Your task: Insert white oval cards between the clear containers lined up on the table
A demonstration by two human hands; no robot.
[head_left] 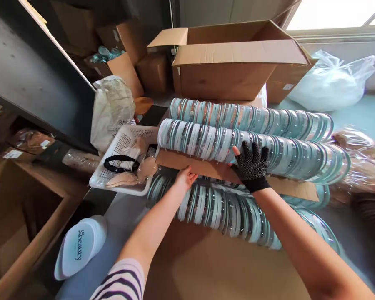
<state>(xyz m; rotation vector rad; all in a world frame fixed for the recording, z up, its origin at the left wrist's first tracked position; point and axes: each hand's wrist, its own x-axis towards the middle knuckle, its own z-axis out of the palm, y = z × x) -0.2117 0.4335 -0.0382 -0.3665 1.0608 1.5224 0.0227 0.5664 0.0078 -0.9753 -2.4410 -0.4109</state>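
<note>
Here, a person's bare left hand [185,177] curls its fingers around the near edge of a cardboard sheet [203,166] laid between stacked rows of clear round cases [253,143]. The right hand [251,166], in a black dotted glove, spreads open fingers against the middle row. Left of the stack sits a white plastic basket [125,139]; behind stands an open cardboard box [234,62].
</note>
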